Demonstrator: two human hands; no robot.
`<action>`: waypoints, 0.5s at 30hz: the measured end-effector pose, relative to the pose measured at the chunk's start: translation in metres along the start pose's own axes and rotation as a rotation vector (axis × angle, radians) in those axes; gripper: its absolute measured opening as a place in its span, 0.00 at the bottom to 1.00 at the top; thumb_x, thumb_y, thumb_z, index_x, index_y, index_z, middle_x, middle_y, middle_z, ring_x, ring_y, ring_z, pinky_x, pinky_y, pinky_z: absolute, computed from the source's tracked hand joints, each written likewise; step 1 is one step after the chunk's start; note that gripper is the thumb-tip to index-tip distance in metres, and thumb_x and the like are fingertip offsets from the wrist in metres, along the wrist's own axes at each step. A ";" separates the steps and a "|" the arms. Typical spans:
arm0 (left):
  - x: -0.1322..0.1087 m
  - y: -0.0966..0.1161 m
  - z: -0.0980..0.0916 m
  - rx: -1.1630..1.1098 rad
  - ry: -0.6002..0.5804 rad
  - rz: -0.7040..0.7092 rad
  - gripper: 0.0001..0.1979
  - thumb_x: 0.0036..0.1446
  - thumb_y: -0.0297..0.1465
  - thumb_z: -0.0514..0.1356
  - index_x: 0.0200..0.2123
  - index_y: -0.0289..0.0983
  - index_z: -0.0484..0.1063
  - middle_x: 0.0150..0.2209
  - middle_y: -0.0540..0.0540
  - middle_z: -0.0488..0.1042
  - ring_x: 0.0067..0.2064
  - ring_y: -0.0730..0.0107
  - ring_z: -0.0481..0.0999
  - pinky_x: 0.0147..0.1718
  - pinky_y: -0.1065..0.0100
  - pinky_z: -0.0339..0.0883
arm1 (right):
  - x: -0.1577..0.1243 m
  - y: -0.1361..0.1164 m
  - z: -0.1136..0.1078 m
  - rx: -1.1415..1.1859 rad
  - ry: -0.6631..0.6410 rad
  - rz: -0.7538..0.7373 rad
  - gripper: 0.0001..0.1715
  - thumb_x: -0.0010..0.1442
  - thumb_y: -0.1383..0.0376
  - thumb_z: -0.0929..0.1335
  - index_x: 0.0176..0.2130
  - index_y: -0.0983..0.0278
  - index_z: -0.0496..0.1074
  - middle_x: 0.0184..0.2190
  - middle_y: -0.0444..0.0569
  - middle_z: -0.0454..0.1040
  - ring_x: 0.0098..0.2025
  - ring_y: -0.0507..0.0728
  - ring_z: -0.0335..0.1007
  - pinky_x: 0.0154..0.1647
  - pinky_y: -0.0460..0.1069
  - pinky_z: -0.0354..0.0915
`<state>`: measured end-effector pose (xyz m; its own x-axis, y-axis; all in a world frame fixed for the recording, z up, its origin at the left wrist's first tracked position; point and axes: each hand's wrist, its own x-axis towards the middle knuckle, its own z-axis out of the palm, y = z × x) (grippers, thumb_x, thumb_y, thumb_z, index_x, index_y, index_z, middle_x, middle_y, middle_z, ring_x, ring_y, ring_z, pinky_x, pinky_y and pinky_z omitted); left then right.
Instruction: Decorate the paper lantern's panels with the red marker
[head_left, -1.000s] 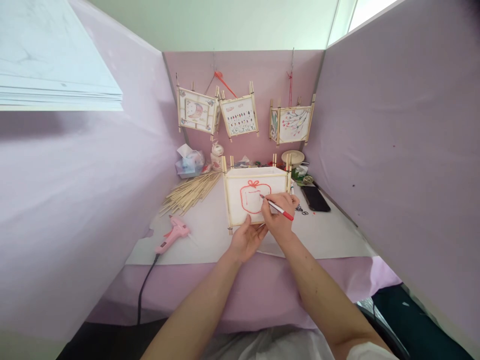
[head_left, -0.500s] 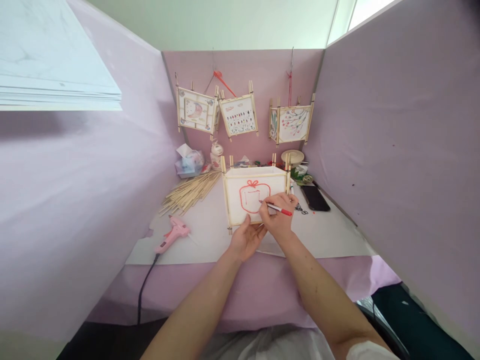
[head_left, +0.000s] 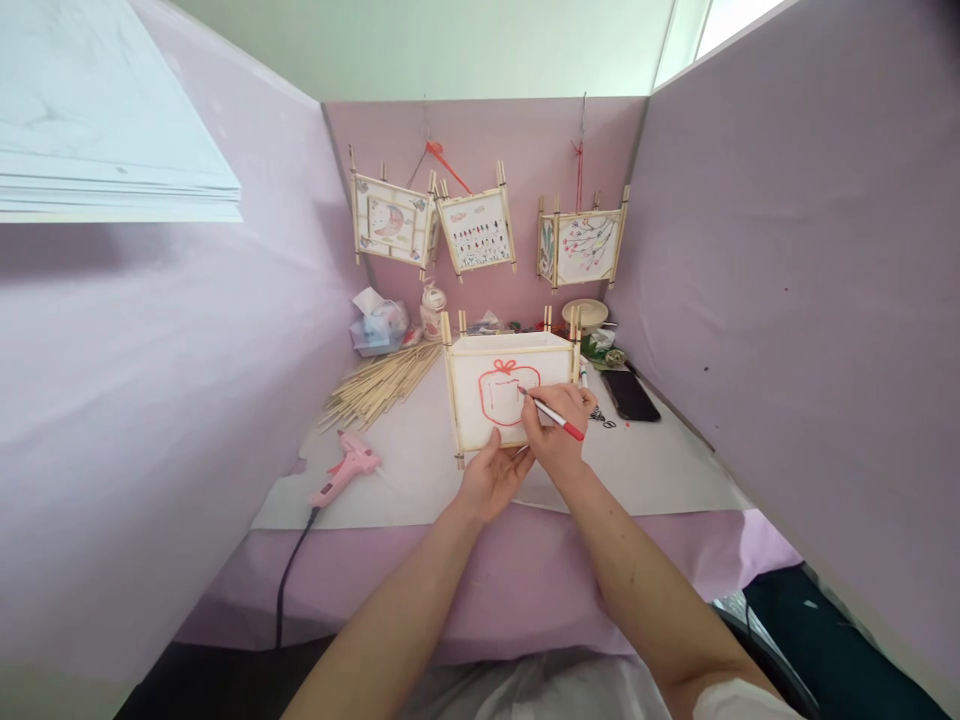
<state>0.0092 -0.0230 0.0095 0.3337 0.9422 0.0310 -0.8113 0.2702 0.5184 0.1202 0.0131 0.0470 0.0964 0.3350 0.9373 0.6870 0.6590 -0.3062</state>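
A small paper lantern with a bamboo-stick frame (head_left: 480, 400) stands on the white sheet in the middle of the table. Its front panel carries a red outline drawing with a bow on top. My right hand (head_left: 559, 430) is closed round a red marker pen (head_left: 553, 414), whose tip touches the panel inside the red outline. My left hand (head_left: 495, 478) grips the lantern's lower front edge, thumb up against the paper.
A pink glue gun (head_left: 346, 468) with a black cord lies at the left. Behind it are a pile of bamboo sticks (head_left: 379, 385) and a tissue pack (head_left: 379, 322). A black phone (head_left: 631, 396) lies at the right. Three finished lanterns (head_left: 478, 230) hang on the back wall.
The pen tip has shifted slightly over the panel, up and left from half a second ago. My left hand and the lantern stay where they were.
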 end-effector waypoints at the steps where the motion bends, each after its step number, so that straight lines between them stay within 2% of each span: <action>1: 0.000 0.000 0.001 0.003 0.010 0.001 0.21 0.62 0.37 0.53 0.53 0.29 0.66 0.44 0.37 0.76 0.47 0.65 0.75 0.55 0.64 0.61 | 0.000 0.000 0.000 -0.001 0.002 -0.002 0.01 0.56 0.67 0.67 0.32 0.60 0.70 0.28 0.41 0.76 0.34 0.53 0.69 0.45 0.54 0.51; 5: -0.001 0.001 0.004 0.009 0.049 -0.005 0.21 0.61 0.37 0.54 0.53 0.30 0.66 0.45 0.37 0.76 0.48 0.65 0.74 0.56 0.64 0.60 | -0.001 0.000 0.002 -0.003 -0.014 0.012 0.03 0.54 0.68 0.66 0.28 0.61 0.68 0.24 0.40 0.74 0.32 0.53 0.68 0.45 0.54 0.51; 9: 0.000 0.002 0.004 -0.003 0.041 -0.001 0.20 0.62 0.36 0.53 0.52 0.30 0.66 0.45 0.37 0.76 0.47 0.65 0.75 0.56 0.63 0.60 | -0.001 -0.001 0.002 0.000 -0.014 0.022 0.04 0.53 0.68 0.66 0.26 0.61 0.68 0.23 0.40 0.73 0.31 0.53 0.67 0.44 0.55 0.51; 15: 0.000 0.000 -0.001 -0.013 -0.014 0.004 0.22 0.61 0.36 0.54 0.54 0.29 0.65 0.45 0.36 0.76 0.49 0.64 0.74 0.56 0.63 0.60 | 0.001 -0.002 0.000 0.010 0.003 -0.008 0.02 0.56 0.68 0.67 0.33 0.60 0.70 0.28 0.41 0.76 0.35 0.53 0.69 0.44 0.54 0.51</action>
<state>0.0087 -0.0224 0.0092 0.3370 0.9404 0.0450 -0.8190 0.2693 0.5068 0.1196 0.0123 0.0486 0.0935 0.3275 0.9402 0.6806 0.6682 -0.3004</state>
